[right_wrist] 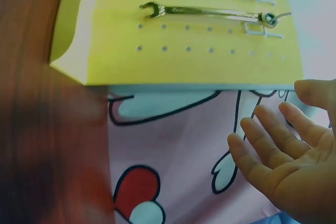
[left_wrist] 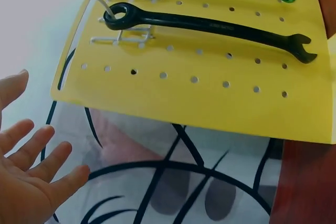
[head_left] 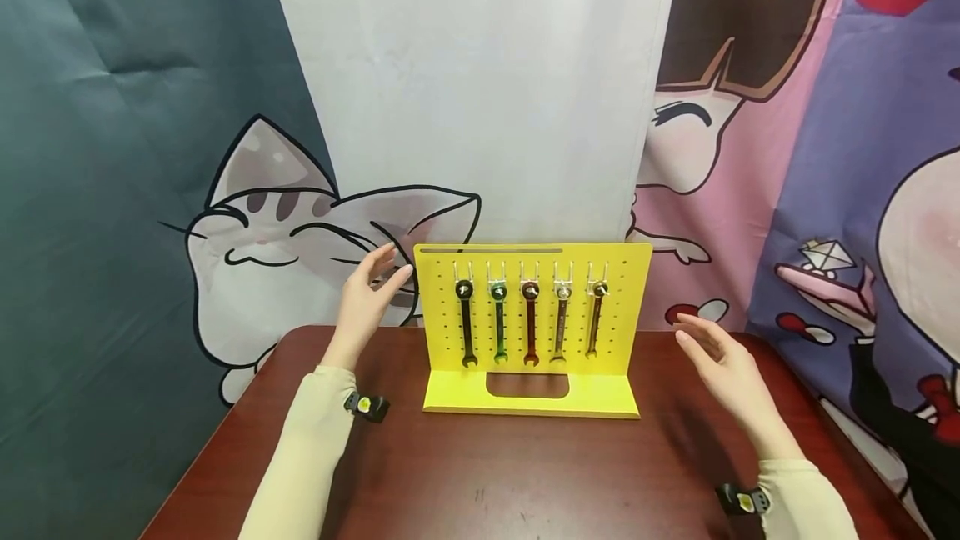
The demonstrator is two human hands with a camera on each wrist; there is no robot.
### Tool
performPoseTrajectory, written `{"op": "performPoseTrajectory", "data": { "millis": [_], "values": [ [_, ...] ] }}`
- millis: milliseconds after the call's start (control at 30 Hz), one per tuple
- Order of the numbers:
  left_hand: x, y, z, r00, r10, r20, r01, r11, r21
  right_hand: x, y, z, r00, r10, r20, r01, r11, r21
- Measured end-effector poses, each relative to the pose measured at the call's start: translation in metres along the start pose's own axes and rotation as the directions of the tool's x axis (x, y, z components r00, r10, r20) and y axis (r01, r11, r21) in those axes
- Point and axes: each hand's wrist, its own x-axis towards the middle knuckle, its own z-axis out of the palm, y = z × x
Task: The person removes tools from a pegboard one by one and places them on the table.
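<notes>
A yellow pegboard stand (head_left: 532,394) stands upright on the table, with several combination wrenches hanging from its white hooks. From left to right they are a black wrench (head_left: 467,323), a green wrench (head_left: 500,323), a dark red wrench (head_left: 531,323), a silver wrench (head_left: 560,323) and a gold-toned wrench (head_left: 596,322). My left hand (head_left: 366,298) is raised beside the board's left edge, fingers spread and holding nothing; the black wrench (left_wrist: 210,27) is nearest to it. Off the right edge hovers my right hand (head_left: 723,369), also without anything in it, nearest to the gold-toned wrench (right_wrist: 210,12).
The stand sits toward the back of a reddish-brown table (head_left: 480,473). Behind it hangs a printed cloth backdrop (head_left: 480,90) with a cartoon cat and other figures. A cut-out slot (head_left: 527,385) opens in the stand's base.
</notes>
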Motion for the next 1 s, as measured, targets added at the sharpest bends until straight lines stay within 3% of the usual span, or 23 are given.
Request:
{"op": "performPoseTrajectory", "data": {
  "millis": [167,400,567,767,1000],
  "values": [
    [0.012,0.003,0.012,0.999,0.009,0.031,-0.007,0.998,-0.065,0.002,-0.009,0.005,1.000,0.007,0.015,-0.008,0.995,0.101],
    [0.030,0.001,0.023,1.000,-0.006,0.023,0.009,0.991,-0.137,0.013,-0.022,0.021,0.999,0.027,0.042,-0.031,0.996,0.087],
    [0.040,-0.004,0.027,0.999,-0.033,0.025,0.038,0.974,-0.225,0.027,-0.026,0.034,0.997,0.045,0.062,-0.056,0.983,0.176],
    [0.044,-0.004,0.031,0.999,-0.051,0.000,0.049,0.965,-0.256,0.036,-0.025,0.050,0.994,0.080,0.078,-0.099,0.956,0.278],
    [0.040,-0.009,0.039,0.998,-0.054,-0.032,0.044,0.963,-0.267,0.045,-0.023,0.065,0.990,0.076,0.120,-0.109,0.945,0.307]
  ]
}}
